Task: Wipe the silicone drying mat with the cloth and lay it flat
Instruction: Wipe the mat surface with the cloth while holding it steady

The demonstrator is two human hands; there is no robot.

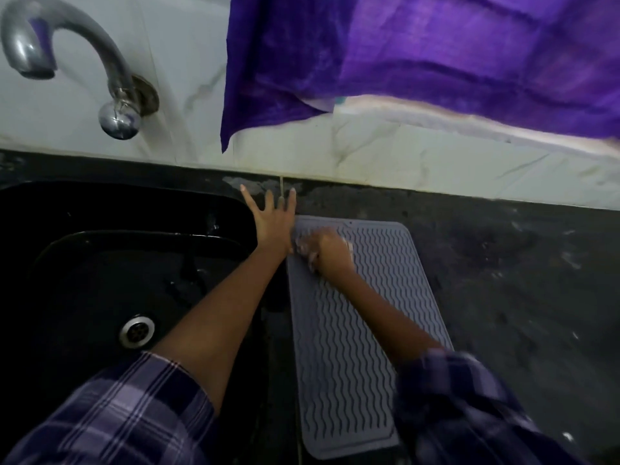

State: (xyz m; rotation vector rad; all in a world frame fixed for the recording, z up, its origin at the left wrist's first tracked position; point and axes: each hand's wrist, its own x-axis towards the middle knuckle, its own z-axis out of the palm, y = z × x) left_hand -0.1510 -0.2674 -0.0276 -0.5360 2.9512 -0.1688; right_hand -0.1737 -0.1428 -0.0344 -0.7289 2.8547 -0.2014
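Grey silicone mat (349, 330) flat on counter, right hand (330, 248) grip bunched on pale cloth (307, 245), left hand (273, 218) splayed, fingers apart

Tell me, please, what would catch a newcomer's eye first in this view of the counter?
Probably the bright purple fabric hanging across the upper right of the white wall. Next, the grey silicone mat lying flat on the dark counter beside the black sink, with the right hand pressing a pale cloth onto its far end. The left hand rests open just left of the mat, and a curved metal tap juts out at upper left.
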